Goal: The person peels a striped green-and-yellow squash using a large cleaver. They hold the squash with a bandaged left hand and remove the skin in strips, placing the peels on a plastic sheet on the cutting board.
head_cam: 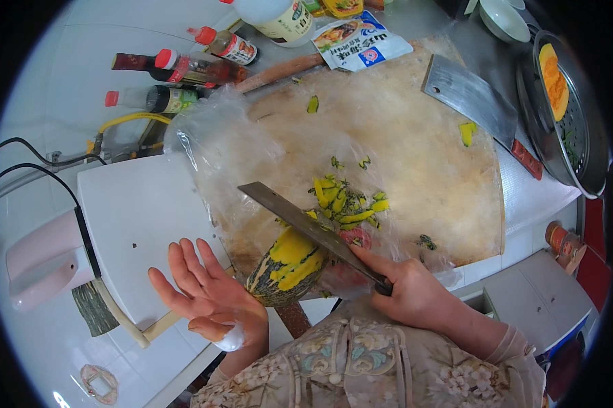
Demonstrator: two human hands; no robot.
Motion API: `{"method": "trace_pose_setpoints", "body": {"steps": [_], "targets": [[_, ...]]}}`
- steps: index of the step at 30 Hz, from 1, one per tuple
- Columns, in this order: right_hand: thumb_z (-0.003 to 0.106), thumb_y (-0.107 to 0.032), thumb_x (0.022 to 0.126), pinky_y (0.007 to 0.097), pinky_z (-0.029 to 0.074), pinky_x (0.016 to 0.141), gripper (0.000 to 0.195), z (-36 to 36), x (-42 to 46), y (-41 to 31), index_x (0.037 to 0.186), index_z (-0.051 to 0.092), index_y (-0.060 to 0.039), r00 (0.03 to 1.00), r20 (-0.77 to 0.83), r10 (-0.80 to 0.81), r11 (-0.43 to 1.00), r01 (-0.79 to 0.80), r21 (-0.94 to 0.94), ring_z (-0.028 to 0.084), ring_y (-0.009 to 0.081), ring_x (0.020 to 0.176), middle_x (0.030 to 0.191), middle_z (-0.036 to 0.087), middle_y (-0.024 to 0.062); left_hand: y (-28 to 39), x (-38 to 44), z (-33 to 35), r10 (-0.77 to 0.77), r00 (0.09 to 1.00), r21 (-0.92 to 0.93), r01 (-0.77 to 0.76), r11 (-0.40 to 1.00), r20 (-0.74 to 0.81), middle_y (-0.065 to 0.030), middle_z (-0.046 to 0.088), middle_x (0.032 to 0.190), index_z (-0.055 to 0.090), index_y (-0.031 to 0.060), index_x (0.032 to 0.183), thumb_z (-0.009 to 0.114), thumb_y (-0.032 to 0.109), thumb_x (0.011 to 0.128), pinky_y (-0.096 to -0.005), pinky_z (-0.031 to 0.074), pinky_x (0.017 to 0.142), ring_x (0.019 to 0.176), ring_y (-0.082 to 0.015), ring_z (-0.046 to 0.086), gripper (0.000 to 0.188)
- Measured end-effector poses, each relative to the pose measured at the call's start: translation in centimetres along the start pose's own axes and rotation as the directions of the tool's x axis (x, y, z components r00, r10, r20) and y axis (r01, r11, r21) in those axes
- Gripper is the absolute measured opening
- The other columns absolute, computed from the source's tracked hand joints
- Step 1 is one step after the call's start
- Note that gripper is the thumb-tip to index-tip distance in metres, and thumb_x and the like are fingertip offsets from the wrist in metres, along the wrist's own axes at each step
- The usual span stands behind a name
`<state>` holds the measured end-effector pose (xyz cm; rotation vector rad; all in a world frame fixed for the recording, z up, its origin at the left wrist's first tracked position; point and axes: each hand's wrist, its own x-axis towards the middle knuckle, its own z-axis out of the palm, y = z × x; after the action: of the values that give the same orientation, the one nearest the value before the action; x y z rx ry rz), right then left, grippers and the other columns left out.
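Observation:
A partly peeled pumpkin (288,268), green-striped with bare yellow patches, lies at the near edge of a wooden board. My right hand (413,290) grips the dark handle of a knife (306,227), whose broad blade lies across the pumpkin's upper side. Beside the pumpkin's left end is my left hand (209,296), palm up, fingers spread, with a white wrapping near the thumb's base; it holds nothing. Green and yellow peelings (344,204) are heaped beyond the blade, partly on a clear plastic bag (224,122).
The cutting board (439,178) bears a cleaver (469,97) at its far right. A steamer pot (581,137) holding a pumpkin piece (554,84) stands at the right. Bottles (199,69), a rolling pin (281,73) and a seasoning packet (360,43) lie along the far side.

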<state>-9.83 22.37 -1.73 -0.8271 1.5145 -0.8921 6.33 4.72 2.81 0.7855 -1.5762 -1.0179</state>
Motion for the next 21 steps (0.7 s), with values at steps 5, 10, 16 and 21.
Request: {"method": "trace_pose_setpoints", "body": {"steps": [5,10,16,21], "targets": [[0.060,-0.006,0.074,0.0388,0.053,0.066,0.071,0.6,0.9,0.1,0.143,0.044,-0.0060,0.999,-0.045,-0.018,1.000,0.017,-0.009,0.067,0.0355,0.068,0.082,0.066,0.0251,0.1,0.1,0.1,-0.018,1.000,0.010,0.018,1.000,0.021,-0.0226,0.032,0.151,0.011,0.0072,0.153,0.045,0.062,0.094,-0.0529,0.023,0.117,0.140,-0.0365,0.033,0.087],[0.062,-0.011,0.078,0.0419,0.053,0.070,0.067,0.3,1.4,-1.0,0.142,0.046,-0.0059,0.999,-0.008,0.050,0.996,-0.050,-0.071,0.067,0.0376,0.073,0.090,0.067,0.0255,0.2,0.0,0.2,-0.023,0.998,-0.011,0.024,1.000,0.067,-0.0215,0.034,0.150,0.011,0.0061,0.153,0.052,0.061,0.092,-0.0529,0.024,0.116,0.139,-0.0359,0.035,0.092],[0.062,-0.015,0.080,0.0467,0.052,0.077,0.062,1.0,3.2,0.6,0.139,0.047,-0.0023,0.996,-0.074,-0.042,0.999,0.040,-0.023,0.065,0.0405,0.084,0.093,0.068,0.0248,0.4,0.1,0.1,0.021,0.990,0.049,-0.028,0.998,0.137,-0.0221,0.032,0.151,0.012,0.0069,0.153,0.040,0.059,0.097,-0.0523,0.025,0.117,0.141,-0.0356,0.033,0.081],[0.064,-0.018,0.080,0.0439,0.051,0.080,0.061,-0.9,2.5,-0.1,0.137,0.050,-0.0026,0.999,-0.002,0.049,0.998,-0.049,0.041,0.065,0.0396,0.088,0.098,0.067,0.0248,0.3,0.1,0.0,0.015,0.996,0.035,-0.018,0.999,0.086,-0.0225,0.033,0.150,0.010,0.0051,0.153,0.045,0.059,0.096,-0.0525,0.024,0.116,0.140,-0.0364,0.034,0.086]]}}
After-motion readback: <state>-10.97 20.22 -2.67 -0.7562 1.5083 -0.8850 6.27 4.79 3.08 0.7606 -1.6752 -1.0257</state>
